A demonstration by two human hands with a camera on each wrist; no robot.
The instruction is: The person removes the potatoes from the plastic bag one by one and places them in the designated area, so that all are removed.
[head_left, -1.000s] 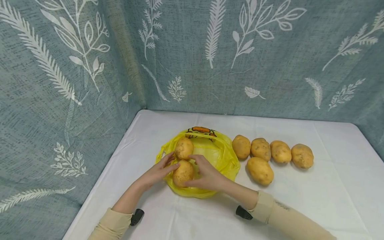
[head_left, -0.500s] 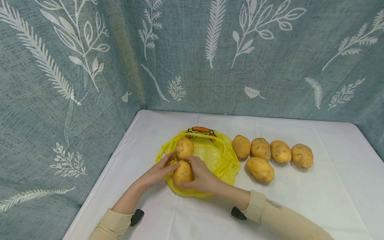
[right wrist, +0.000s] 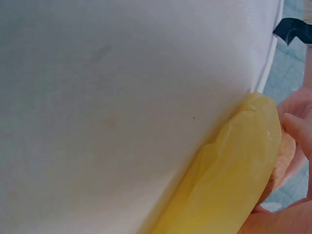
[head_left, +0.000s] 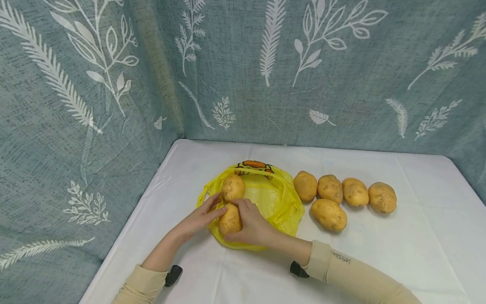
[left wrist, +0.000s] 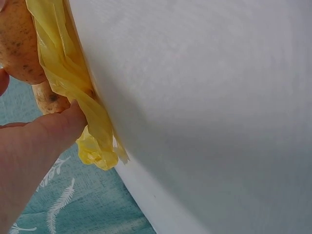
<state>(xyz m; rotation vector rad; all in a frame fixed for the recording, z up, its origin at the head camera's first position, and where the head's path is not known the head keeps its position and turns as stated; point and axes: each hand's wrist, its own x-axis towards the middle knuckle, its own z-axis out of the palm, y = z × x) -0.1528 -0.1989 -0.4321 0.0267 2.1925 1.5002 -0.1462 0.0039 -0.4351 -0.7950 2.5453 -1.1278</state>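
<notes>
A yellow plastic bag (head_left: 267,198) lies spread on the table, its mouth wide and facing up. Two potatoes sit at its left side: a far potato (head_left: 233,188) and a near potato (head_left: 229,220). My right hand (head_left: 252,226) grips the near potato from the right, thumb at its front and fingers over its back. At the bag's left rim is my left hand (head_left: 197,220), its thumb touching the near potato and its other fingers reaching toward the far one. In the left wrist view a left fingertip (left wrist: 73,117) touches a fold of the bag (left wrist: 95,117).
Right of the bag stands a row of several potatoes (head_left: 330,188), with one more potato (head_left: 329,215) in front of it. A white cloth (head_left: 398,253) covers the table. Blue-green leaf-patterned curtains (head_left: 243,76) hang behind and to the left.
My right hand has moved left and closed round the near potato, its fingers now over the top. The left hand stays in place. The front loose potato has shifted slightly.
</notes>
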